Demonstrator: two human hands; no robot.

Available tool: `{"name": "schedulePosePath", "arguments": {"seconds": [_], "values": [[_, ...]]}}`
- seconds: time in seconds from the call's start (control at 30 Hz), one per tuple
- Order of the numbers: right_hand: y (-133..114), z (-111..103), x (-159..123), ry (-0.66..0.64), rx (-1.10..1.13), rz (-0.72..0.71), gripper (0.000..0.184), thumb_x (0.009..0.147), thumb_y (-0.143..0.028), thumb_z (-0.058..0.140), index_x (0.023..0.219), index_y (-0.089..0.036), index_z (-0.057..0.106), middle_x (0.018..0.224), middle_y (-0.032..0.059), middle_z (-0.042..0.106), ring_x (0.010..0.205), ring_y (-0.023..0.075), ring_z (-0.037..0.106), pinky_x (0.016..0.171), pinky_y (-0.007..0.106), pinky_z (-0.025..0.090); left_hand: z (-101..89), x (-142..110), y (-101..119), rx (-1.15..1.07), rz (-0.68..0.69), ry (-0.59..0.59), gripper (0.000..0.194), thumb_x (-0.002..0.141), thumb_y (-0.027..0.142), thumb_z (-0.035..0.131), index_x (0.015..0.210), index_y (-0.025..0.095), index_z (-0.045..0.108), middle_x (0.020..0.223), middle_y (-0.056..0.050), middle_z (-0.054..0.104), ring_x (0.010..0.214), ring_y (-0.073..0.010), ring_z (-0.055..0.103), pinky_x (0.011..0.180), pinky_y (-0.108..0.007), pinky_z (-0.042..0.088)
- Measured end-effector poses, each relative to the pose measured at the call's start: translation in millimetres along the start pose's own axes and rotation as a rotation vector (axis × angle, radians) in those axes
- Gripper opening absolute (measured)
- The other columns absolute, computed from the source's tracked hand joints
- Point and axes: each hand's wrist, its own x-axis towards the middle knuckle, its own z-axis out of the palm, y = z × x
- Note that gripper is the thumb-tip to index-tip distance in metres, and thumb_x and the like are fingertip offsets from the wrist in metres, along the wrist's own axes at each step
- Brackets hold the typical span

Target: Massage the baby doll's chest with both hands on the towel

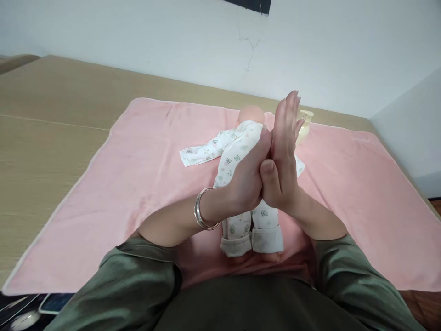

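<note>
My left hand (pixel 248 172) and my right hand (pixel 284 149) are raised in front of me, palm against palm. The right fingers are stretched out and point upward, its thumb bent toward me. Most of the left fingers are hidden behind the right hand. I see nothing held between the palms. Below and behind them a baby doll (pixel 237 142) lies on a pink blanket (pixel 148 170), dressed in a white printed outfit with turned-up cuffs. My hands cover part of its body. A pale yellow bottle (pixel 305 126) is partly hidden behind the right hand.
The blanket covers much of a wooden table (pixel 62 124), which stands against a white wall (pixel 155 41). At the lower left, below the table edge, are a phone (pixel 57 303) and a pale rounded object (pixel 25 320). Silver bangles (pixel 200 211) circle my left wrist.
</note>
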Motion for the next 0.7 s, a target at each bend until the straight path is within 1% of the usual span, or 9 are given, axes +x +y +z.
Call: {"name": "schedulePosePath", "arguments": {"seconds": [0.1, 0.17, 0.27, 0.37, 0.43, 0.53, 0.6, 0.67, 0.7], "values": [[-4, 0, -4, -0.018, 0.078, -0.039, 0.070, 0.094, -0.058, -0.009, 0.155, -0.025, -0.020, 0.165, 0.0069, 0.020, 0.156, 0.0275, 0.008, 0.128, 0.057, 0.008, -1.6, -1, 1, 0.042, 0.066, -0.107, 0.046, 0.104, 0.039, 0.026, 0.146, 0.033, 0.042, 0.148, 0.006, 0.053, 0.153, -0.0241, 0.024, 0.124, -0.042, 0.035], [-3, -2, -3, -0.025, 0.138, -0.083, 0.069, 0.096, -0.059, -0.005, 0.154, -0.026, -0.024, 0.166, 0.0054, 0.017, 0.157, 0.0253, 0.002, 0.130, 0.055, 0.005, -1.2, 0, 0, 0.035, 0.088, -0.120, 0.046, 0.104, 0.035, 0.024, 0.147, 0.035, 0.040, 0.149, 0.008, 0.051, 0.154, -0.0232, 0.020, 0.125, -0.042, 0.034], [-1, -6, 0, -0.056, 0.141, -0.083, 0.069, 0.097, -0.057, -0.002, 0.155, -0.024, -0.020, 0.166, 0.0048, 0.017, 0.157, 0.0232, -0.005, 0.130, 0.052, 0.004, 1.7, 1, -1, -0.014, 0.086, -0.068, 0.045, 0.104, 0.034, 0.024, 0.145, 0.035, 0.043, 0.150, 0.009, 0.050, 0.154, -0.0228, 0.018, 0.124, -0.040, 0.034], [1, -6, -1, -0.087, 0.062, 0.025, 0.065, 0.099, -0.051, -0.002, 0.157, -0.025, -0.013, 0.165, 0.0037, 0.023, 0.157, 0.0241, 0.002, 0.129, 0.055, 0.011, 6.3, 2, -2, -0.014, 0.057, -0.049, 0.043, 0.104, 0.036, 0.027, 0.140, 0.032, 0.051, 0.151, 0.008, 0.049, 0.154, -0.0236, 0.020, 0.123, -0.038, 0.035], [3, -5, -4, -0.080, 0.045, 0.075, 0.062, 0.099, -0.047, -0.003, 0.157, -0.026, -0.014, 0.165, 0.0021, 0.022, 0.157, 0.0231, 0.004, 0.128, 0.055, 0.015, 9.1, 4, -1, 0.030, 0.054, -0.047, 0.042, 0.105, 0.036, 0.027, 0.138, 0.031, 0.052, 0.150, 0.008, 0.050, 0.153, -0.0252, 0.022, 0.123, -0.039, 0.034], [2, -2, -10, -0.068, 0.093, 0.042, 0.062, 0.098, -0.046, -0.006, 0.155, -0.025, -0.019, 0.167, 0.0016, 0.015, 0.157, 0.0206, 0.003, 0.129, 0.051, 0.017, 10.6, 9, 1, 0.056, 0.089, -0.001, 0.040, 0.105, 0.036, 0.029, 0.139, 0.034, 0.050, 0.145, 0.008, 0.053, 0.153, -0.0261, 0.023, 0.123, -0.041, 0.033], [-2, -2, -14, -0.101, 0.114, -0.002, 0.064, 0.099, -0.047, 0.001, 0.156, -0.023, -0.017, 0.167, 0.0030, 0.016, 0.157, 0.0219, 0.003, 0.128, 0.052, 0.018, 9.3, 12, 3, 0.015, 0.097, 0.069, 0.041, 0.104, 0.041, 0.028, 0.140, 0.035, 0.049, 0.143, 0.008, 0.056, 0.153, -0.0282, 0.023, 0.123, -0.042, 0.034], [-7, -2, -18, -0.136, 0.122, -0.041, 0.069, 0.099, -0.050, 0.011, 0.156, -0.021, -0.015, 0.166, 0.0052, 0.018, 0.157, 0.0245, 0.003, 0.128, 0.054, 0.018, 6.7, 13, 4, -0.014, 0.082, 0.125, 0.047, 0.105, 0.047, 0.021, 0.142, 0.034, 0.047, 0.144, 0.006, 0.055, 0.153, -0.0311, 0.020, 0.122, -0.046, 0.035], [-9, -3, -20, -0.142, 0.133, -0.061, 0.071, 0.099, -0.052, 0.012, 0.156, -0.020, -0.016, 0.166, 0.0058, 0.018, 0.157, 0.0251, 0.002, 0.128, 0.054, 0.018, 5.4, 13, 2, -0.012, 0.084, 0.135, 0.051, 0.104, 0.049, 0.017, 0.143, 0.032, 0.047, 0.146, 0.005, 0.053, 0.153, -0.0313, 0.018, 0.122, -0.048, 0.034]]}}
